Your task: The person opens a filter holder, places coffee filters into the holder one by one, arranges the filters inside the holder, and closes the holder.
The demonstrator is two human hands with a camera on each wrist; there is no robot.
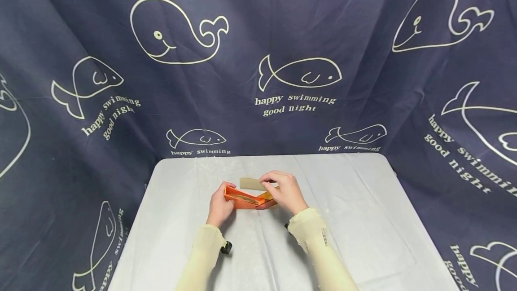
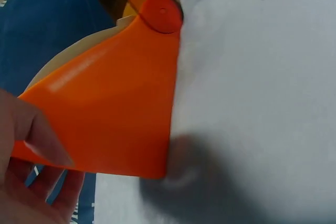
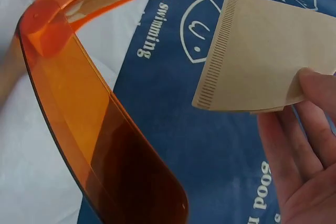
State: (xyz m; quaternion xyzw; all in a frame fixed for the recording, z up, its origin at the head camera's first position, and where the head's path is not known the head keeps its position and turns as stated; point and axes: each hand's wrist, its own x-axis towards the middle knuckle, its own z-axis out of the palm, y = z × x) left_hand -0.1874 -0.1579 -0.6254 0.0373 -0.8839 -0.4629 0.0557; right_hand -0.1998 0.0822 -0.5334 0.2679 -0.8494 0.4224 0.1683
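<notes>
My left hand point(image 1: 220, 206) grips an orange filter holder point(image 2: 113, 103) at its wide end, thumb on the near side and fingers behind. Its hinged amber see-through lid point(image 3: 79, 103) is swung open to the right. Brown paper filters point(image 2: 79, 53) lie inside the holder, their curved edge just above its rim. My right hand point(image 1: 286, 192) pinches a tan paper coffee filter point(image 3: 252, 51) with a crimped edge between thumb and fingers. In the head view, this coffee filter is raised above and behind the holder, apart from it.
A white-covered table point(image 1: 347, 228) lies beneath both hands. A dark blue curtain point(image 1: 242, 26) with whale and fish drawings surrounds its back and sides. Black clips point(image 1: 226, 248) sit at the wrists of the cream sleeves point(image 1: 206, 246).
</notes>
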